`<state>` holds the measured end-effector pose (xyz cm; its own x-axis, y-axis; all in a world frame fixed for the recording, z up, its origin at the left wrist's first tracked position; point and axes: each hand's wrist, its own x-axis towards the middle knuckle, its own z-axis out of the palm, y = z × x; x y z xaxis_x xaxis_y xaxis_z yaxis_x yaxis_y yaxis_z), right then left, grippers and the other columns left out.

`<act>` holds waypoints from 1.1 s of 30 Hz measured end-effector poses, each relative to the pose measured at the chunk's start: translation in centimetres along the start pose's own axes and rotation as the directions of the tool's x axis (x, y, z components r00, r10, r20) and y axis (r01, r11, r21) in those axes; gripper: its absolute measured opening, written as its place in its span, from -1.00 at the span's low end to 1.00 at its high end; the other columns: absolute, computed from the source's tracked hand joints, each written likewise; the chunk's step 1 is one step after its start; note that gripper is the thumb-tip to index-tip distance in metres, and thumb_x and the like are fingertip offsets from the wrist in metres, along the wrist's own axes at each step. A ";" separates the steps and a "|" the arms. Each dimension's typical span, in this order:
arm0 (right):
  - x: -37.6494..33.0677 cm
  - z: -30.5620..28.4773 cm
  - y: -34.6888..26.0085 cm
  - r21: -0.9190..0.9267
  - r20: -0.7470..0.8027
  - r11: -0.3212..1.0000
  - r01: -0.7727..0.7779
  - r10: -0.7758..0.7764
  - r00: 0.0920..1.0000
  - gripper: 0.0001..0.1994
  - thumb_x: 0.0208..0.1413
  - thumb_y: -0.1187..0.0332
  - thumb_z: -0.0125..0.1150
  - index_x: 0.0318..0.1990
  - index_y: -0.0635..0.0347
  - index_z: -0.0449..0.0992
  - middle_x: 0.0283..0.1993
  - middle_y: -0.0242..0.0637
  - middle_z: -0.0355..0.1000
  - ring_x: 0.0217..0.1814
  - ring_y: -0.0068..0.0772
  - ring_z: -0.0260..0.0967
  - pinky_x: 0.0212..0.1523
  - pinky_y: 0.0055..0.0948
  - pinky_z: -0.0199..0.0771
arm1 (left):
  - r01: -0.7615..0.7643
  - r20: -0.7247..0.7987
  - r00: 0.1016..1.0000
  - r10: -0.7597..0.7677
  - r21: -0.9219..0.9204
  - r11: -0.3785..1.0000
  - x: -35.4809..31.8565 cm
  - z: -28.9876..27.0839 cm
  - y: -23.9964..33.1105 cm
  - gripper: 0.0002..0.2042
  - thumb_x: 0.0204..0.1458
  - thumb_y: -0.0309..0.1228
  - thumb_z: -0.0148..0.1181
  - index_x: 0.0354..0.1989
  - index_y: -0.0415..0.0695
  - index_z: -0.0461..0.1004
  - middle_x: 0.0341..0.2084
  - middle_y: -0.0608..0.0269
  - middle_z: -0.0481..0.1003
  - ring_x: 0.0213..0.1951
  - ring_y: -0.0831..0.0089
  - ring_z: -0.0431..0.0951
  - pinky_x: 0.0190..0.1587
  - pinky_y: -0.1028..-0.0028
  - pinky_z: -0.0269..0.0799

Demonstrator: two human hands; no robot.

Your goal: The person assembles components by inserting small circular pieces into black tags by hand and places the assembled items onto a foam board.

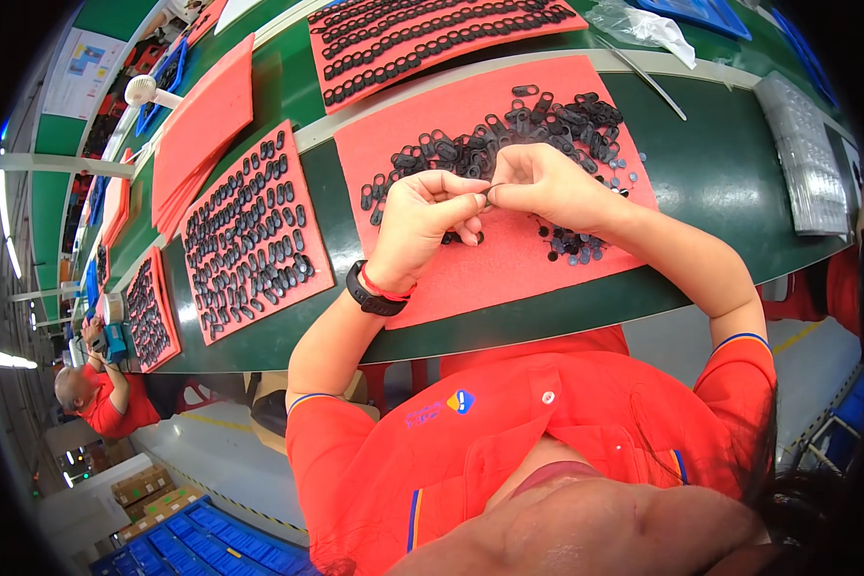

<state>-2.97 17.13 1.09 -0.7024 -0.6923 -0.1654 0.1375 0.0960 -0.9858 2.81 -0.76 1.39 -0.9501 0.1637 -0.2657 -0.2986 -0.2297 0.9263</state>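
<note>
My left hand [422, 213] and my right hand [552, 184] meet above a pink foam mat [432, 288]. Their thumbs and forefingers pinch a small black part [488, 195], mostly covered by the fingertips. Just beyond them lies a loose heap of black oval parts [547, 120], each with a ring-like opening at one end. Several small round dark discs [576, 252] are scattered beside my right wrist. More discs, some greyish, lie to the right of the heap. A black wristband and a red cord circle my left wrist.
Another pink mat [321, 257] with rows of black parts lies to the left, and one [394, 81] lies beyond. Stacked pink sheets [202, 134] stand far left. Clear plastic trays [804, 158] sit right, near a thin metal rod [648, 79]. A co-worker [106, 398] is at left.
</note>
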 end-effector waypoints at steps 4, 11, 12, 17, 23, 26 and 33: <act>-0.1 0.2 0.4 0.002 -0.019 0.999 0.036 -0.036 0.999 -0.86 -0.12 0.40 0.16 -0.55 0.22 0.33 -0.60 -0.51 0.24 -0.58 -0.76 0.09 -0.62 -0.67 0.05 | -0.014 0.010 1.000 0.014 0.008 1.000 -0.3 0.3 0.0 -0.92 -0.06 -0.57 0.14 -0.37 -0.27 0.46 -0.54 0.22 0.49 -0.63 0.66 0.41 -0.62 0.69 0.33; -0.5 0.5 -0.6 -0.036 -0.060 0.999 -0.018 0.016 0.998 -0.89 -0.11 0.42 0.08 -0.52 0.23 0.32 -0.57 -0.49 0.24 -0.53 -0.75 0.11 -0.56 -0.68 0.06 | -0.006 0.025 1.000 0.006 0.005 1.000 0.2 0.0 0.0 -0.89 -0.06 -0.57 0.13 -0.33 -0.28 0.47 -0.52 0.21 0.50 -0.63 0.67 0.39 -0.61 0.68 0.33; -0.4 0.4 -0.9 -0.015 -0.072 1.000 -0.023 0.022 0.997 -0.89 -0.10 0.41 0.08 -0.52 0.23 0.32 -0.57 -0.49 0.24 -0.54 -0.75 0.10 -0.57 -0.69 0.06 | -0.003 0.018 1.000 0.004 -0.061 0.998 0.2 0.1 0.2 -0.88 -0.07 -0.57 0.15 -0.32 -0.30 0.47 -0.52 0.20 0.50 -0.62 0.66 0.41 -0.59 0.67 0.37; -0.6 0.2 -1.2 -0.003 -0.058 0.999 -0.042 0.042 0.997 -0.88 -0.07 0.39 0.09 -0.52 0.23 0.33 -0.57 -0.48 0.27 -0.55 -0.75 0.10 -0.56 -0.69 0.06 | -0.018 0.038 0.999 0.022 -0.105 0.994 0.1 0.0 0.3 -0.85 -0.07 -0.55 0.16 -0.30 -0.30 0.47 -0.50 0.19 0.51 -0.60 0.64 0.44 -0.54 0.65 0.44; -0.3 0.4 -0.8 -0.010 -0.046 1.000 0.009 -0.009 0.999 -0.88 -0.06 0.41 0.10 -0.51 0.23 0.32 -0.55 -0.49 0.26 -0.50 -0.76 0.11 -0.51 -0.69 0.08 | -0.056 -0.001 0.998 0.056 -0.029 0.998 -0.2 0.1 0.1 -0.88 -0.06 -0.54 0.15 -0.34 -0.31 0.45 -0.53 0.19 0.49 -0.61 0.63 0.44 -0.57 0.65 0.41; 0.0 0.2 0.4 -0.050 -0.057 0.997 0.054 -0.057 0.997 -0.89 -0.06 0.43 0.09 -0.52 0.22 0.30 -0.55 -0.49 0.25 -0.49 -0.77 0.11 -0.50 -0.69 0.10 | -0.046 -0.034 0.998 0.049 0.067 0.997 -0.2 0.4 0.2 -0.88 -0.07 -0.55 0.14 -0.36 -0.34 0.44 -0.56 0.18 0.48 -0.63 0.62 0.43 -0.60 0.66 0.40; -0.8 1.3 -0.4 -0.076 -0.131 0.996 0.038 -0.048 0.990 -0.91 -0.02 0.42 0.06 -0.46 0.21 0.32 -0.54 -0.50 0.26 -0.52 -0.78 0.13 -0.53 -0.76 0.11 | -0.094 0.032 0.995 0.092 0.095 0.991 -0.5 0.1 0.9 -0.89 -0.06 -0.51 0.14 -0.39 -0.31 0.44 -0.59 0.25 0.47 -0.64 0.66 0.42 -0.65 0.71 0.33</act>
<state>-1.55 16.67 1.70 -0.7935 -0.5966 -0.1200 0.0572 0.1231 -0.9907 3.05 -0.92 2.37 -0.9700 0.1727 -0.1709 -0.1977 -0.1519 0.9684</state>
